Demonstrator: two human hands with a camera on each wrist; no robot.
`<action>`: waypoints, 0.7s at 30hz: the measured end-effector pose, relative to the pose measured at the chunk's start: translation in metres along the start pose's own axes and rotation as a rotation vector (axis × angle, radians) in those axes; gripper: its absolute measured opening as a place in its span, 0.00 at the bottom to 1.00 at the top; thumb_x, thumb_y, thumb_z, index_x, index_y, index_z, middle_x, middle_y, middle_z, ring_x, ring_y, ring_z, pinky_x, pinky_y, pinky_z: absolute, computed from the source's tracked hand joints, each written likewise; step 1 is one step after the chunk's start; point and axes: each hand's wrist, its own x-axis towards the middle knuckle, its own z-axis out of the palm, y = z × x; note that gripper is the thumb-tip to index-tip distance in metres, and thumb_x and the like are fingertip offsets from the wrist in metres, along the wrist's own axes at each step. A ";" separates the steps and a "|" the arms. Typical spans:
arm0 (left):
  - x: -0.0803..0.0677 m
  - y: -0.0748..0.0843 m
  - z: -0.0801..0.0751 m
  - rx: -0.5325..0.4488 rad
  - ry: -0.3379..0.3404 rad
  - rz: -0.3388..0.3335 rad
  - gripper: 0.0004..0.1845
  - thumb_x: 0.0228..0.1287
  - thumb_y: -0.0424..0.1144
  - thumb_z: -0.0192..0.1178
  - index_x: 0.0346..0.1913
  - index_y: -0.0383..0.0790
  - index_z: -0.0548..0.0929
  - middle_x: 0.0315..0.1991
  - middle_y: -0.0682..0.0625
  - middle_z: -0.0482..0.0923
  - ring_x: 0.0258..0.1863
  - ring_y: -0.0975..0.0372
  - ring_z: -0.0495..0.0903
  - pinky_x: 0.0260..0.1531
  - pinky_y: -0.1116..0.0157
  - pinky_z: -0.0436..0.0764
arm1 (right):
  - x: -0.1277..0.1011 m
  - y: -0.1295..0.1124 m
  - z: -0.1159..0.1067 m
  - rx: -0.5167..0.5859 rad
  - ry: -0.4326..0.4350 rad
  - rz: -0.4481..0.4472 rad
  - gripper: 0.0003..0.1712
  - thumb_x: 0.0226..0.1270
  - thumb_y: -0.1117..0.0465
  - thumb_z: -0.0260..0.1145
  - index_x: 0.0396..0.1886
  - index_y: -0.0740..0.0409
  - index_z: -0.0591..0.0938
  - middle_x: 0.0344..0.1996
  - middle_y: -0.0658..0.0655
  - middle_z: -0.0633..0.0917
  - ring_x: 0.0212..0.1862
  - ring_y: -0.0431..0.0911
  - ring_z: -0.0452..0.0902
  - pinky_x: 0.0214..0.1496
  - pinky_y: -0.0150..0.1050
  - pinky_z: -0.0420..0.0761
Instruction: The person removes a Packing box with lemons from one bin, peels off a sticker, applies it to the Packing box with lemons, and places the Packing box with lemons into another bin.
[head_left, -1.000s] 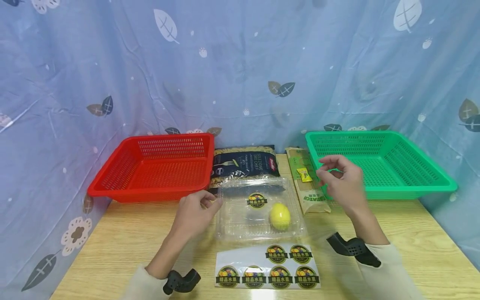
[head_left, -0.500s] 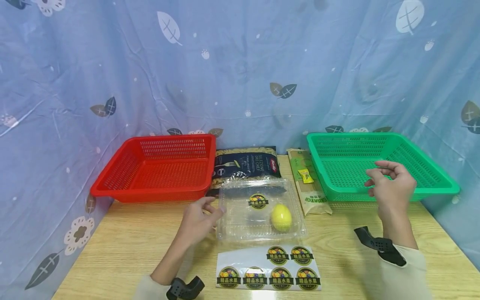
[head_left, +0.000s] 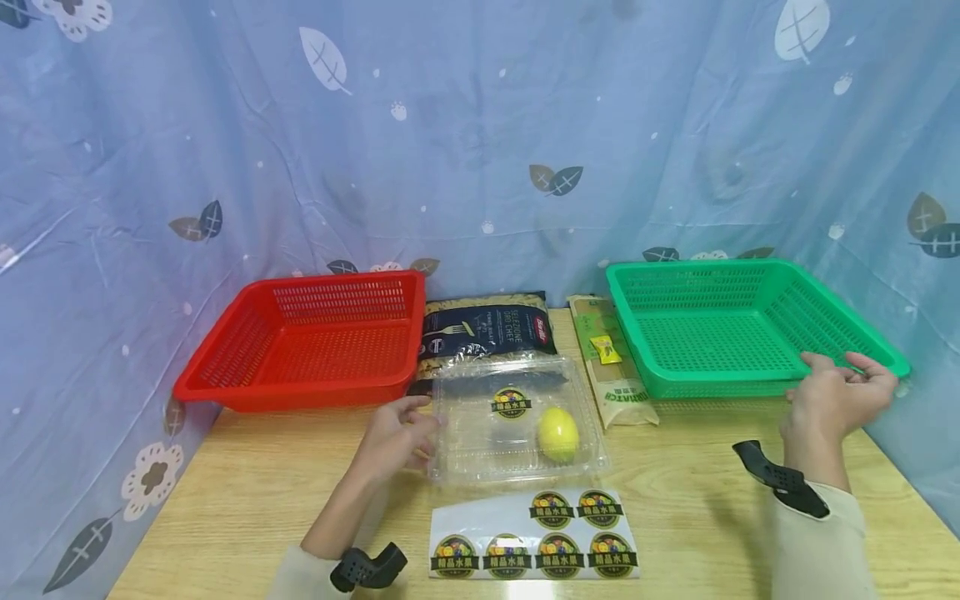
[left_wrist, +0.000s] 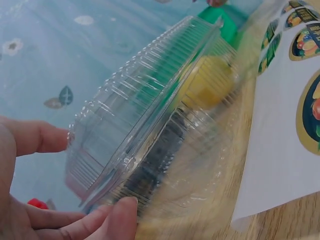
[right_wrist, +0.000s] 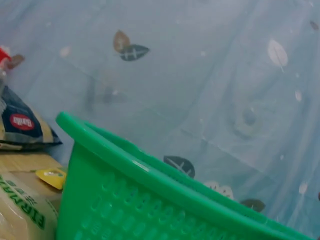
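Note:
A clear plastic clamshell box (head_left: 480, 425) lies shut at the table's middle with a yellow lemon (head_left: 558, 433) inside and a round fruit sticker (head_left: 511, 402) on its lid. My left hand (head_left: 420, 427) holds the box's left edge. In the left wrist view the thumb (left_wrist: 122, 220) sits at the lower rim and a finger (left_wrist: 37, 137) at the upper corner of the box (left_wrist: 150, 115). My right hand (head_left: 843, 375) hangs loosely curled and holds nothing, in front of the green basket's (head_left: 697, 268) front right corner. I cannot tell whether it touches the rim.
A sticker sheet (head_left: 534, 533) lies in front of the box. A red basket (head_left: 292, 390) stands back left. A dark pasta bag (head_left: 487, 325) and a tan noodle pack (head_left: 611, 367) lie between the baskets. Blue curtain surrounds the wooden table (head_left: 247, 492).
My right hand has swung right, from beside the noodle pack to the green basket's front right corner. The left hand has stayed on the box's left edge.

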 end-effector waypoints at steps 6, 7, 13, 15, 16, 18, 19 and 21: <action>0.006 -0.002 -0.002 -0.066 -0.043 -0.056 0.31 0.63 0.38 0.66 0.69 0.35 0.72 0.43 0.40 0.79 0.26 0.55 0.81 0.25 0.61 0.85 | 0.010 0.008 -0.006 0.026 0.020 0.118 0.23 0.70 0.70 0.60 0.50 0.44 0.59 0.39 0.46 0.61 0.16 0.45 0.49 0.12 0.34 0.61; 0.006 -0.002 -0.002 -0.070 -0.049 -0.060 0.31 0.63 0.38 0.66 0.69 0.36 0.72 0.43 0.40 0.80 0.26 0.56 0.81 0.25 0.62 0.85 | 0.012 0.009 -0.007 0.030 0.018 0.139 0.24 0.70 0.70 0.60 0.50 0.44 0.58 0.41 0.46 0.62 0.15 0.45 0.53 0.12 0.34 0.62; 0.010 -0.003 -0.002 -0.107 -0.089 -0.079 0.36 0.60 0.38 0.69 0.71 0.37 0.69 0.40 0.41 0.79 0.25 0.57 0.79 0.26 0.62 0.84 | 0.026 0.012 -0.013 0.165 -0.031 0.294 0.26 0.72 0.71 0.55 0.46 0.42 0.49 0.48 0.50 0.72 0.19 0.53 0.64 0.18 0.40 0.71; 0.011 -0.003 -0.002 -0.113 -0.093 -0.080 0.38 0.58 0.39 0.70 0.71 0.38 0.68 0.40 0.41 0.78 0.25 0.57 0.79 0.26 0.62 0.84 | 0.030 0.012 -0.014 0.200 -0.034 0.330 0.28 0.72 0.72 0.56 0.45 0.42 0.48 0.48 0.50 0.72 0.20 0.53 0.64 0.21 0.41 0.74; 0.011 -0.002 -0.002 -0.115 -0.094 -0.079 0.38 0.58 0.38 0.70 0.71 0.38 0.68 0.40 0.41 0.78 0.25 0.57 0.79 0.26 0.62 0.84 | 0.031 0.013 -0.015 0.209 -0.035 0.337 0.29 0.72 0.72 0.57 0.45 0.43 0.49 0.47 0.50 0.71 0.21 0.53 0.65 0.23 0.42 0.76; 0.011 -0.002 -0.002 -0.115 -0.092 -0.084 0.38 0.57 0.38 0.70 0.71 0.37 0.68 0.40 0.41 0.79 0.25 0.57 0.79 0.27 0.61 0.85 | 0.032 0.014 -0.015 0.221 -0.039 0.344 0.29 0.71 0.72 0.59 0.46 0.43 0.50 0.49 0.49 0.68 0.21 0.54 0.66 0.26 0.43 0.78; 0.011 -0.002 -0.002 -0.115 -0.093 -0.088 0.38 0.57 0.38 0.70 0.71 0.37 0.68 0.40 0.41 0.79 0.25 0.57 0.80 0.27 0.61 0.85 | 0.032 0.014 -0.016 0.222 -0.044 0.344 0.28 0.71 0.72 0.59 0.46 0.44 0.50 0.50 0.48 0.66 0.21 0.54 0.66 0.27 0.43 0.79; 0.011 -0.002 -0.002 -0.117 -0.093 -0.091 0.38 0.57 0.37 0.69 0.71 0.37 0.68 0.40 0.41 0.79 0.24 0.57 0.79 0.26 0.61 0.85 | 0.031 0.016 -0.017 0.223 -0.059 0.341 0.26 0.72 0.73 0.57 0.47 0.44 0.51 0.52 0.47 0.63 0.23 0.54 0.65 0.29 0.43 0.78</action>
